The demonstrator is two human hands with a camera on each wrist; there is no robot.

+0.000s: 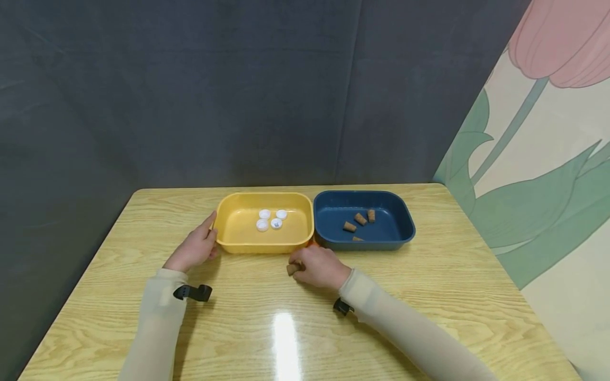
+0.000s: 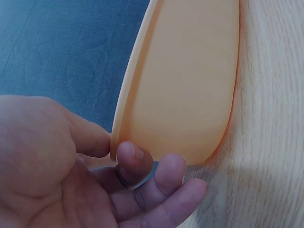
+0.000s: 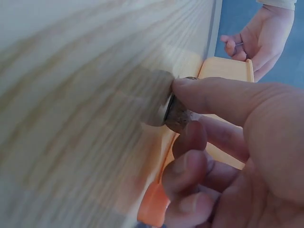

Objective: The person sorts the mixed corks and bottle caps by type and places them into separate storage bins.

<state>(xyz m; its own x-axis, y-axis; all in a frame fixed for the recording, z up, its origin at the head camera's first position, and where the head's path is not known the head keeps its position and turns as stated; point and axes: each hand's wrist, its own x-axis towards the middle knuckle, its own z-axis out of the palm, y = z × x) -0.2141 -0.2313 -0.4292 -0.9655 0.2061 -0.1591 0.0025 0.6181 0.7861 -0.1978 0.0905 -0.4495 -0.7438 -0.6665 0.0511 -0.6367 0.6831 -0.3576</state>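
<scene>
At the front of the trays my right hand (image 1: 320,267) pinches a cork (image 1: 292,270) between thumb and fingers. In the right wrist view the cork (image 3: 178,115) is close over the wooden tabletop, partly covered by the fingers. My left hand (image 1: 194,247) grips the left end of the yellow tray (image 1: 257,248), its thumb at the rim and its fingers against the outer wall in the left wrist view. Inside that tray lie several white caps (image 1: 264,214). Right beside it is a dark blue tray (image 1: 364,246) with several corks (image 1: 360,219) in it.
Something orange (image 3: 153,204) shows beside the right hand's fingers, near where the trays meet. The trays stand near the back of the wooden table (image 1: 238,323). Behind it hangs a dark curtain (image 1: 238,106); a wall with a painted tulip (image 1: 557,42) is on the right.
</scene>
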